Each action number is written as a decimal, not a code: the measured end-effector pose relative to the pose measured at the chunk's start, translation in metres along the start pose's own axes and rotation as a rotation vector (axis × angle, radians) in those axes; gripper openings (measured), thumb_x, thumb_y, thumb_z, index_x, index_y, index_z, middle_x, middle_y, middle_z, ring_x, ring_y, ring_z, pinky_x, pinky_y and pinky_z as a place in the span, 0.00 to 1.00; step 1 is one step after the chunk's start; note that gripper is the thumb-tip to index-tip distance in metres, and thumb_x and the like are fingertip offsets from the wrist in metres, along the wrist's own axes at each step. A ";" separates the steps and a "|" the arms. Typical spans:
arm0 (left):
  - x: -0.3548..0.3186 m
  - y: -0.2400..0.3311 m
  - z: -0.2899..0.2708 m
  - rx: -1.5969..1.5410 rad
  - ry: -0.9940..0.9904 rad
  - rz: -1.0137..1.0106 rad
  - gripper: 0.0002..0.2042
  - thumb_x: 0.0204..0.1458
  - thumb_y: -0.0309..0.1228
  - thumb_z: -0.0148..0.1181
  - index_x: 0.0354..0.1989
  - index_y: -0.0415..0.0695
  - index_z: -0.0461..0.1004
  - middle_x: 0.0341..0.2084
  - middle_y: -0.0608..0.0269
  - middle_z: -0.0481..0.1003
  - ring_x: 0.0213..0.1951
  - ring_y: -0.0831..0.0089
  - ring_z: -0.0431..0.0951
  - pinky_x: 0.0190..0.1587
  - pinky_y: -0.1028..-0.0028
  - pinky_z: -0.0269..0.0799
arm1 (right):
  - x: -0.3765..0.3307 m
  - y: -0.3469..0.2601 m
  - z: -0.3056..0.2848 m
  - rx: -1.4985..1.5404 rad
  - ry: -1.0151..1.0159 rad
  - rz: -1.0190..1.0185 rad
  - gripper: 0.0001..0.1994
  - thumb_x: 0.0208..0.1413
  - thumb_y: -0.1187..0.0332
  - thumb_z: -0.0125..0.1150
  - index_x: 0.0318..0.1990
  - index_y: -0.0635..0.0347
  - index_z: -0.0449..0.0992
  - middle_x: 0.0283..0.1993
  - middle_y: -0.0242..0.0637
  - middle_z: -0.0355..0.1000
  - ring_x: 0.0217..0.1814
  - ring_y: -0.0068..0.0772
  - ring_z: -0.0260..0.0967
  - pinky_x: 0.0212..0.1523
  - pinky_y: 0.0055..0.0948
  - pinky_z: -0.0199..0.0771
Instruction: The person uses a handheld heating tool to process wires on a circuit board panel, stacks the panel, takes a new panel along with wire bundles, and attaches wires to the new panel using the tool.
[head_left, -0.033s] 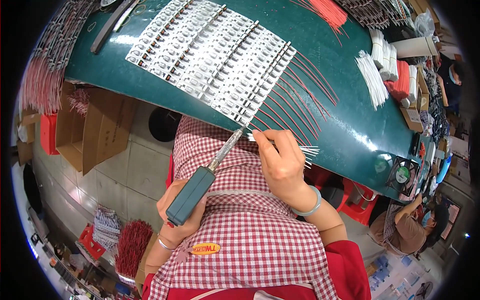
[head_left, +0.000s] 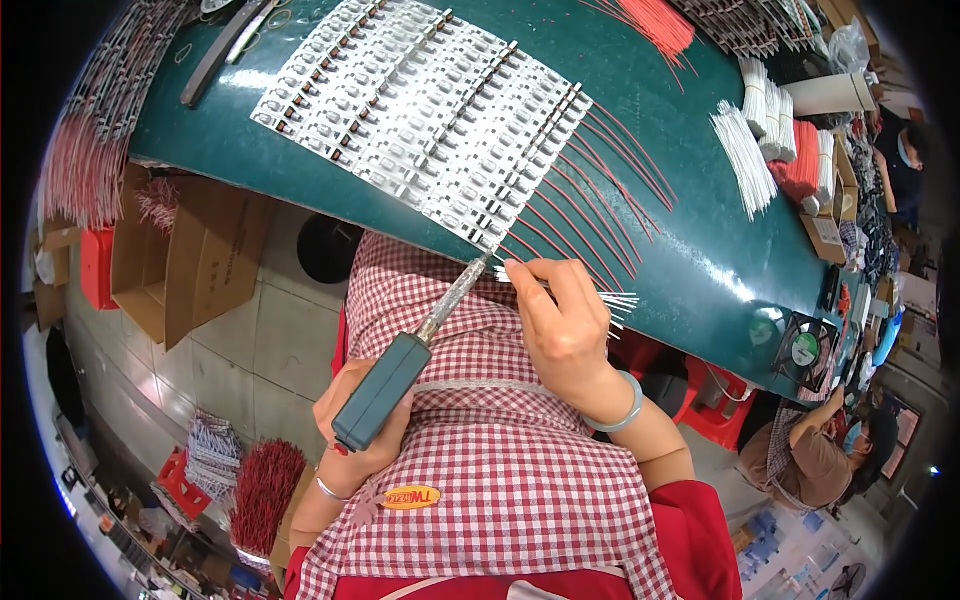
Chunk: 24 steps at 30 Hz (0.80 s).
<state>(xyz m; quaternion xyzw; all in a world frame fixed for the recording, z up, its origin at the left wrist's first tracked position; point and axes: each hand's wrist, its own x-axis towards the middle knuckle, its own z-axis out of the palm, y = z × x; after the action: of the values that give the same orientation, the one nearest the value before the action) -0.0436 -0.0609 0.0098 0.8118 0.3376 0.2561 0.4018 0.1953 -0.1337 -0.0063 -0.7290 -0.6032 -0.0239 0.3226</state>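
Observation:
My left hand (head_left: 380, 448) is wrapped round the dark green handle of a soldering iron (head_left: 383, 390). The iron slants up and to the right, its tip at the near corner of a panel of white circuit boards (head_left: 400, 120) on the table. Just right of that tip, my right hand (head_left: 562, 325) pinches thin white wires (head_left: 622, 300), whose ends stick out on both sides of the fingers. One wire end reaches the board corner beside the tip; whether it touches cannot be made out. Red wires (head_left: 600, 210) fan out from the panel's right edge.
On the green table (head_left: 690, 270) lie loose red wires (head_left: 650, 30), white wire bundles (head_left: 745, 160) and a dark bar (head_left: 222, 55). A small fan (head_left: 805, 348) stands at the right end. Below left is a cardboard box (head_left: 215, 250). A co-worker (head_left: 815, 450) sits at right.

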 end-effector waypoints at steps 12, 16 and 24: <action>-0.029 -0.023 -0.003 -0.041 -0.049 -0.104 0.12 0.45 0.20 0.70 0.39 0.33 0.80 0.33 0.49 0.79 0.33 0.55 0.83 0.34 0.66 0.80 | 0.001 0.000 -0.001 -0.008 -0.013 0.000 0.17 0.43 0.86 0.69 0.44 0.68 0.81 0.35 0.40 0.74 0.34 0.38 0.72 0.30 0.34 0.74; -0.029 -0.023 -0.001 -0.046 -0.024 -0.107 0.13 0.45 0.21 0.69 0.40 0.32 0.80 0.37 0.46 0.81 0.37 0.53 0.85 0.38 0.65 0.82 | 0.003 -0.002 -0.002 0.017 -0.006 0.010 0.16 0.44 0.86 0.69 0.43 0.68 0.81 0.35 0.40 0.74 0.34 0.38 0.72 0.30 0.33 0.74; -0.008 -0.008 -0.001 0.014 -0.034 -0.056 0.12 0.45 0.19 0.69 0.40 0.31 0.81 0.38 0.45 0.81 0.39 0.53 0.85 0.40 0.65 0.82 | 0.011 0.013 0.004 0.062 0.081 -0.063 0.15 0.41 0.81 0.66 0.40 0.72 0.81 0.36 0.42 0.75 0.34 0.39 0.73 0.31 0.33 0.75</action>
<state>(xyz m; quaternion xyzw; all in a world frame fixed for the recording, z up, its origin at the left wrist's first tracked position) -0.0520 -0.0627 0.0025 0.8090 0.3548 0.2286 0.4090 0.2084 -0.1228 -0.0104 -0.6976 -0.6129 -0.0448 0.3684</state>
